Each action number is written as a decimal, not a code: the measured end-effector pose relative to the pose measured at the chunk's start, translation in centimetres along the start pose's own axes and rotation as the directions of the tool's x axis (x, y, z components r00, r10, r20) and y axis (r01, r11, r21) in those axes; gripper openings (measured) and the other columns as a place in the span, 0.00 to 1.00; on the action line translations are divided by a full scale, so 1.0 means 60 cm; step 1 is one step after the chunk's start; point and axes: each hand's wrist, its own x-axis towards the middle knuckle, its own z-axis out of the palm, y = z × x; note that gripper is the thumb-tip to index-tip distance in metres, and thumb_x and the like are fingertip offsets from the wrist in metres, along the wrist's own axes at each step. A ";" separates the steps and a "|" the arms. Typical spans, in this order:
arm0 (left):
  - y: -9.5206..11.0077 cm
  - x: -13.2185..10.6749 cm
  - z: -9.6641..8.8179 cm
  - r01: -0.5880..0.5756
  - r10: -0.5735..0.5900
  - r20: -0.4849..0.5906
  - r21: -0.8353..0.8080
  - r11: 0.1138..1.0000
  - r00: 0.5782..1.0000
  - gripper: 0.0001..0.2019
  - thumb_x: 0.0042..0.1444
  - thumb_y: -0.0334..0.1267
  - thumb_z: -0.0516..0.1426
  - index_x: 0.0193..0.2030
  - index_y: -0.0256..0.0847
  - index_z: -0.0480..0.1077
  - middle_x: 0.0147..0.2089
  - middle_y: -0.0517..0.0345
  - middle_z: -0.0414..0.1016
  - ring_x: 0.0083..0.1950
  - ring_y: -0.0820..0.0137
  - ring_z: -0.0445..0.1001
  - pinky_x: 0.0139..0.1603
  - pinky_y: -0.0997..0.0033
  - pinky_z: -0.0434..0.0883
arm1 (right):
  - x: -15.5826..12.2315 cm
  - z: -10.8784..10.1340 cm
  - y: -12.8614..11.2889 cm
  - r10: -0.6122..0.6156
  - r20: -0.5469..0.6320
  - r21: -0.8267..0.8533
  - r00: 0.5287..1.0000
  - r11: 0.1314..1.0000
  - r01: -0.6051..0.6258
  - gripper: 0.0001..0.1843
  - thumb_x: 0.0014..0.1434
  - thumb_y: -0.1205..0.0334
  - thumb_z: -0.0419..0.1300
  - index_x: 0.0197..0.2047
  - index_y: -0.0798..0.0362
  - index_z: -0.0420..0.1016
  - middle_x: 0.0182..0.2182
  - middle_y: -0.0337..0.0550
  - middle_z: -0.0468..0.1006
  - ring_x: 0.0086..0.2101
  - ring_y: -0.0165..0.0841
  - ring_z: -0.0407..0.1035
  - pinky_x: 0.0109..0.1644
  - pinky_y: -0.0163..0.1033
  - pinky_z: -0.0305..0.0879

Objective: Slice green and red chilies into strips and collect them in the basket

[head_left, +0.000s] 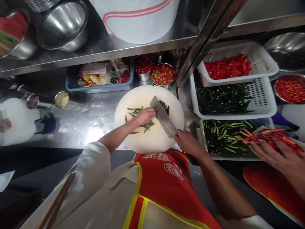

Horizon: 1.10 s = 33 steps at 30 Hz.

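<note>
My right hand is closed round the handle of a cleaver. Its broad blade stands over a round white cutting board, slanting up and to the left. My left hand has its fingers curled against the blade's left side; whatever is under the fingertips is hidden. Long green chilies lie loose around and below that hand on the board. Right of the blade, partly behind it, is a small bunch of green chilies.
A co-worker's hand rests on red chilies at right. Near it are a white basket of red chilies and tubs of green chilies. Behind the board stand a blue tray and a bowl of chopped chilies, under a steel shelf.
</note>
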 end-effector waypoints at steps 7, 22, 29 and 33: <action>0.009 0.004 -0.015 -0.024 0.025 0.039 -0.021 0.999 0.999 0.15 0.67 0.36 0.46 0.36 0.40 0.73 0.41 0.51 0.74 0.45 0.66 0.71 0.48 0.66 0.69 | 0.066 0.009 -0.031 0.015 -0.153 0.003 0.988 1.000 -0.015 0.14 0.65 0.61 0.46 0.39 0.55 0.71 0.35 0.53 0.81 0.38 0.38 0.74 0.37 0.37 0.54; -0.049 -0.059 -0.086 0.496 -0.502 0.048 0.096 0.863 0.864 0.06 0.54 0.33 0.55 0.36 0.42 0.74 0.40 0.54 0.73 0.40 0.65 0.73 0.41 0.68 0.68 | -0.027 0.044 0.032 -0.068 -0.098 0.095 0.993 0.992 0.077 0.14 0.66 0.57 0.46 0.34 0.52 0.67 0.30 0.47 0.79 0.33 0.34 0.72 0.35 0.35 0.51; -0.053 -0.048 -0.081 0.454 -0.482 0.144 0.187 0.871 0.865 0.06 0.54 0.35 0.56 0.36 0.43 0.74 0.38 0.55 0.73 0.39 0.64 0.73 0.40 0.68 0.68 | -0.015 0.034 0.015 -0.018 -0.123 0.052 0.992 0.998 0.024 0.14 0.67 0.60 0.47 0.36 0.54 0.71 0.32 0.49 0.80 0.34 0.35 0.73 0.35 0.35 0.54; -0.061 -0.040 -0.073 0.454 -0.471 0.086 0.159 0.877 0.878 0.06 0.53 0.35 0.57 0.36 0.43 0.74 0.38 0.55 0.72 0.40 0.65 0.72 0.43 0.68 0.69 | -0.036 -0.002 -0.008 -0.005 -0.089 0.074 0.996 0.997 0.012 0.16 0.66 0.60 0.50 0.41 0.60 0.77 0.37 0.49 0.81 0.37 0.32 0.72 0.43 0.31 0.60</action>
